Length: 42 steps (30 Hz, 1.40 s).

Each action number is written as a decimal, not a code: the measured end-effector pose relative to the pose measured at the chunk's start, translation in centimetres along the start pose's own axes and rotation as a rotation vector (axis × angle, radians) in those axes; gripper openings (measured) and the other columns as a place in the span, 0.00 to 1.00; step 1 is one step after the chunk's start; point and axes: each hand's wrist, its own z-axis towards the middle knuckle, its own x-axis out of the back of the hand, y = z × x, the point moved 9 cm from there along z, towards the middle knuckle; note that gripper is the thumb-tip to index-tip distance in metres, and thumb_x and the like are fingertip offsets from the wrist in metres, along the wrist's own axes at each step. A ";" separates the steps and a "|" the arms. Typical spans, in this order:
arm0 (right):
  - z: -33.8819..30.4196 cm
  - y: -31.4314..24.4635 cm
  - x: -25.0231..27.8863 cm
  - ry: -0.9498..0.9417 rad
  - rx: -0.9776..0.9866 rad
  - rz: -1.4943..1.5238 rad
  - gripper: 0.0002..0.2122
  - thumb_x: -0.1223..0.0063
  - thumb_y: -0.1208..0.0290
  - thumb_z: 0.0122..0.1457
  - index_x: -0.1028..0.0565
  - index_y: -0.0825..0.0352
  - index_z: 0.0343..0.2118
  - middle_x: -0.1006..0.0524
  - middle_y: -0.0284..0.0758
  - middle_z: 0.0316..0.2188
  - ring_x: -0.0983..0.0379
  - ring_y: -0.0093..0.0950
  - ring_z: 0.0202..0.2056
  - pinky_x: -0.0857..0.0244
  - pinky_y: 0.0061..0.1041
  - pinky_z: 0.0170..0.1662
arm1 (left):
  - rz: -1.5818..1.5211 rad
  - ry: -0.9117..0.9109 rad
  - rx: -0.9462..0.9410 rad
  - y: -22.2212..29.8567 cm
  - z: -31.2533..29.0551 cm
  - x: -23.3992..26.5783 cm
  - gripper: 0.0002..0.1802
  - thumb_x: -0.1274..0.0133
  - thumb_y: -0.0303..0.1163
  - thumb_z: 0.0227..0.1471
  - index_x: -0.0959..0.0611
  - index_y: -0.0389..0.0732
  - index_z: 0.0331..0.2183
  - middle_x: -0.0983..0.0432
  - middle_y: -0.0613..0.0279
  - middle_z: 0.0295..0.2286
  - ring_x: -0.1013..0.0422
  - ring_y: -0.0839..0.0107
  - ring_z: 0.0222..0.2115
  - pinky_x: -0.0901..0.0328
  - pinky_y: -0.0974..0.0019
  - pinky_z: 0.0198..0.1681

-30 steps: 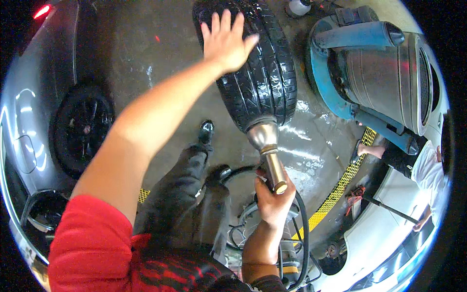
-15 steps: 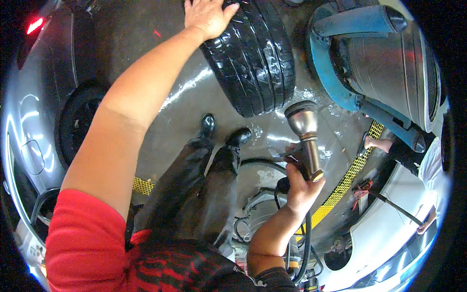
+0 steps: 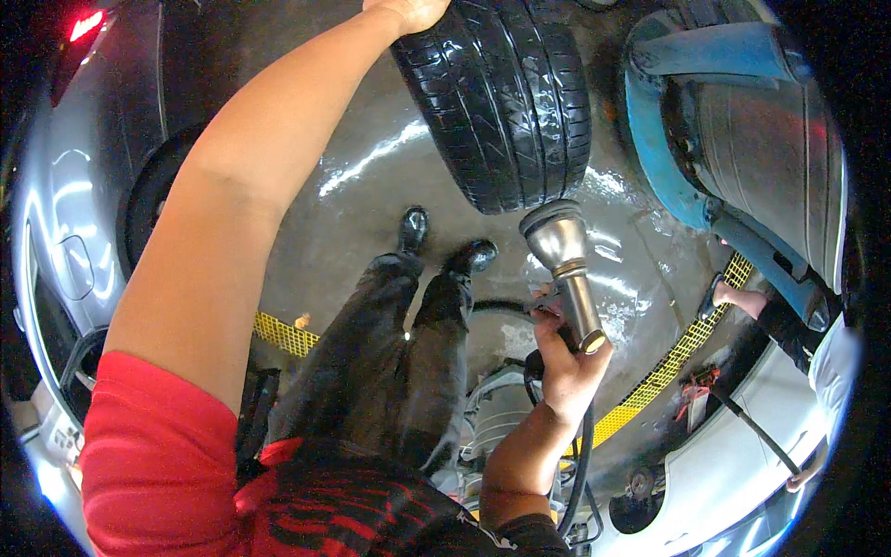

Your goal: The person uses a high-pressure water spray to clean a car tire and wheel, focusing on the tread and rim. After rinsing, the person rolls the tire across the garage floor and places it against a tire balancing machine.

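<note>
A wet, shiny black tyre (image 3: 497, 102) stands on the floor in front of me, its grooved tread facing me. My left hand (image 3: 408, 11) is at its upper left edge, with the fingers cut off by the top of the picture. Closed in my right hand (image 3: 571, 371) is a spray gun (image 3: 566, 260) with a bell-shaped metal head and a dark rim. The head points up at the lower edge of the tread, very near it; whether they touch I cannot tell. A black hose (image 3: 587, 455) runs down beside my right forearm.
To the left stands a grey car (image 3: 83, 213) with a lit red tail light. A blue-framed machine with a grey drum (image 3: 761, 139) is at right. Yellow floor grating (image 3: 650, 381) curves below it, near another person's foot (image 3: 713, 295) and a white car (image 3: 715, 464). The floor is wet.
My left hand has slid up, mostly out of the picture. The spray gun's head has shifted left, closer under the tyre. The surroundings sit slightly further right in view.
</note>
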 end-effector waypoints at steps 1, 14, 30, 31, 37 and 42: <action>-0.2 0.0 -0.5 -0.013 -0.028 0.005 0.16 0.45 0.82 0.52 0.23 0.74 0.45 0.21 0.35 0.36 0.26 0.23 0.37 0.31 0.25 0.44 | 0.002 -0.002 0.001 0.0 0.0 0.0 0.40 0.67 0.61 0.64 0.39 0.44 0.66 0.51 0.51 0.67 0.56 0.49 0.68 0.58 0.46 0.69; -0.8 -3.5 -3.3 -0.055 -0.015 -0.059 0.18 0.46 0.85 0.51 0.25 0.76 0.48 0.20 0.37 0.38 0.25 0.23 0.40 0.31 0.24 0.46 | -0.232 0.341 0.346 -2.7 -6.4 -1.6 0.49 0.51 0.59 0.57 0.41 0.28 0.63 0.51 0.38 0.65 0.54 0.43 0.67 0.55 0.48 0.69; -2.0 -4.4 -4.9 -0.126 -0.029 -0.318 0.21 0.42 0.82 0.52 0.25 0.73 0.51 0.19 0.36 0.36 0.25 0.21 0.38 0.30 0.24 0.44 | -0.284 0.230 0.257 4.4 -19.2 -3.6 0.51 0.47 0.55 0.55 0.44 0.25 0.63 0.59 0.31 0.66 0.60 0.34 0.67 0.62 0.35 0.67; -2.3 -4.4 -4.7 -0.124 -0.041 -0.304 0.20 0.42 0.82 0.51 0.24 0.73 0.50 0.19 0.35 0.36 0.25 0.21 0.38 0.30 0.24 0.43 | -0.231 0.181 0.257 4.7 -19.8 -3.8 0.51 0.48 0.55 0.55 0.45 0.25 0.63 0.60 0.31 0.66 0.61 0.35 0.67 0.64 0.33 0.66; -3.2 -3.7 -3.3 -0.130 -0.057 -0.229 0.16 0.46 0.85 0.52 0.23 0.76 0.46 0.20 0.35 0.38 0.24 0.23 0.40 0.32 0.23 0.46 | -0.062 0.236 0.083 1.8 -12.9 -1.2 0.45 0.57 0.58 0.60 0.39 0.30 0.63 0.52 0.42 0.66 0.56 0.44 0.67 0.62 0.37 0.67; -2.1 -4.3 -3.9 -0.104 -0.038 -0.213 0.16 0.46 0.85 0.52 0.23 0.75 0.46 0.20 0.35 0.38 0.24 0.24 0.40 0.32 0.24 0.47 | -0.072 0.167 0.114 3.0 -13.8 -2.4 0.44 0.59 0.60 0.60 0.39 0.33 0.64 0.50 0.42 0.66 0.55 0.45 0.67 0.60 0.41 0.68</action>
